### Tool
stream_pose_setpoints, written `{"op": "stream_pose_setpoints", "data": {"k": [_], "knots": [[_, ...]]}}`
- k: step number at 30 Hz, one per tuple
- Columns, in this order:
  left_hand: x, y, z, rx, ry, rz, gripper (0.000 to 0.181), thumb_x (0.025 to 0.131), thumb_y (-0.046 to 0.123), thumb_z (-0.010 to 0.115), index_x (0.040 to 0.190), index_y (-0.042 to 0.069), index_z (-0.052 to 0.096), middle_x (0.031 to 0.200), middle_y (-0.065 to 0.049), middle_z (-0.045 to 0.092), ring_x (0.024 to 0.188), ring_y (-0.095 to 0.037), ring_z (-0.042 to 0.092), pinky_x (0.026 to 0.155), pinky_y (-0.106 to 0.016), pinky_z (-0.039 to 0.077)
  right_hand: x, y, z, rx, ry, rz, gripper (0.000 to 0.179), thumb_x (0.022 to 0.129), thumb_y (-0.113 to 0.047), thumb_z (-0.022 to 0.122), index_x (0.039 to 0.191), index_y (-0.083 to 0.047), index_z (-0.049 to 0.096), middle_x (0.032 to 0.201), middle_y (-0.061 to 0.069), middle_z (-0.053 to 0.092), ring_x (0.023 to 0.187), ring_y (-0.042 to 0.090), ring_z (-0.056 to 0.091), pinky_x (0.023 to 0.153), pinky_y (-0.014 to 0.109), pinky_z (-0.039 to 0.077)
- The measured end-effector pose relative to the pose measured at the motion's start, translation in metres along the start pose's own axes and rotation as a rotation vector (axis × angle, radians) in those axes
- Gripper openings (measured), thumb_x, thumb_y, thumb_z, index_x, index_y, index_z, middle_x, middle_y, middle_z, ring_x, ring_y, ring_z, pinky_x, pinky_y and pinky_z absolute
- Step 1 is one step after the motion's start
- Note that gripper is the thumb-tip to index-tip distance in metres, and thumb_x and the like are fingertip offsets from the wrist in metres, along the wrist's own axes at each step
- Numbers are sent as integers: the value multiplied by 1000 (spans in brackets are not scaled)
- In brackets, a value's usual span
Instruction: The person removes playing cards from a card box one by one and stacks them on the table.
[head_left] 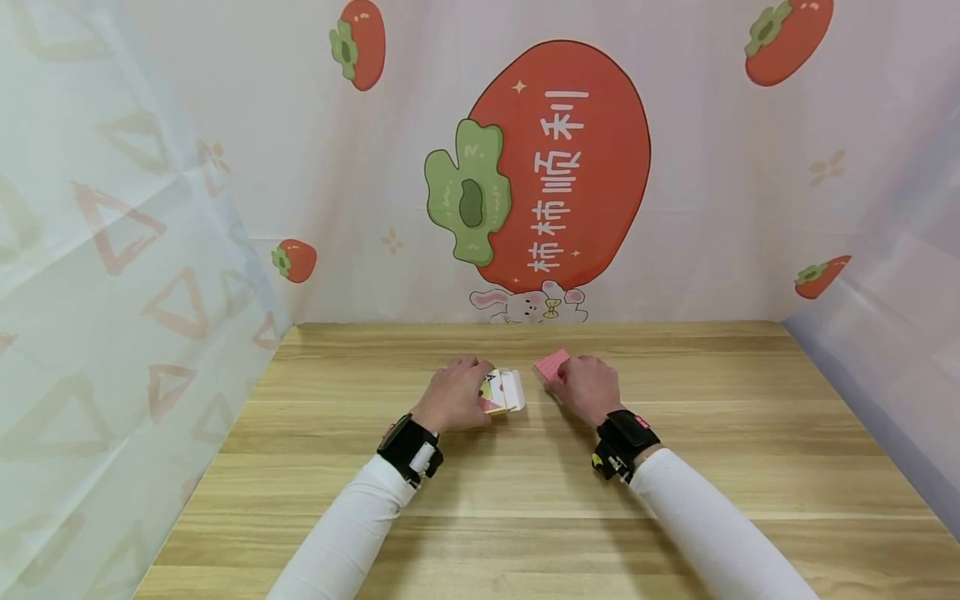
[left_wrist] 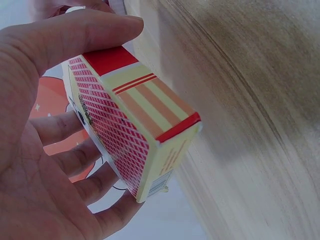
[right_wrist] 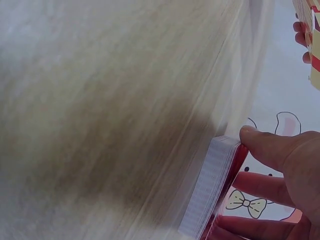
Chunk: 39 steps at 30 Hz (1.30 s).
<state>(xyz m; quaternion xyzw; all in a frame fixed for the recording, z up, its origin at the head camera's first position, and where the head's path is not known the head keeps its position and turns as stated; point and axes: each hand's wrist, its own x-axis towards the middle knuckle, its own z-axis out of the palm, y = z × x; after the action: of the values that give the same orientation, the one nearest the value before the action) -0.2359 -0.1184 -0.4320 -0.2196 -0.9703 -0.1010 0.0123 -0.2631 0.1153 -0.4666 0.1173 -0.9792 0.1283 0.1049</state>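
Observation:
My left hand [head_left: 455, 393] grips a card box [head_left: 497, 392] between thumb and fingers. Its flap [head_left: 514, 389] stands open, facing right. In the left wrist view the box [left_wrist: 112, 120] shows a red-patterned face, a striped side and a barcode end, with the thumb across its upper side. My right hand [head_left: 588, 385] holds a deck of playing cards [head_left: 551, 365] with red patterned backs, just right of the box and apart from it. In the right wrist view, thumb and fingers pinch the deck [right_wrist: 212, 185], whose white edges are stacked together.
Both hands are over a wooden table [head_left: 510, 517]. Behind it hangs a pale cloth [head_left: 705, 208] printed with persimmons and a rabbit, meeting the table's far edge. More patterned cloth [head_left: 90, 333] drapes along the left side.

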Motion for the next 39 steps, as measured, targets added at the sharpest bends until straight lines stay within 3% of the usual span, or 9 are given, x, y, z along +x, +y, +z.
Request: {"op": "stream_pose_setpoints", "data": {"k": [8,21,39], "knots": [[-1,1,-2,6,-4,9,69,60,34,75,123,13,53,110,-3,53,95,-19,47,79,-39,39,2,0,2,-1,-29,17,28,77,-41,69,76,-13,65,61,-2,50,59,17,46,52,31,36],[-1,3,-2,-1,0,8,70,59,34,75,123,13,53,110,-3,53,94,-20,47,78,-40,40,3,0,4,-6,-33,25,29,76,-41,69,70,-14,58,60,-2,49,57,17,45,50,31,35],[1,4,1,-8,-10,7,69,59,33,76,122,14,53,108,-3,52,94,-20,46,77,-40,39,2,-1,5,13,-21,49,36,73,-43,71,81,-10,56,62,1,48,56,18,46,49,33,35]]}}
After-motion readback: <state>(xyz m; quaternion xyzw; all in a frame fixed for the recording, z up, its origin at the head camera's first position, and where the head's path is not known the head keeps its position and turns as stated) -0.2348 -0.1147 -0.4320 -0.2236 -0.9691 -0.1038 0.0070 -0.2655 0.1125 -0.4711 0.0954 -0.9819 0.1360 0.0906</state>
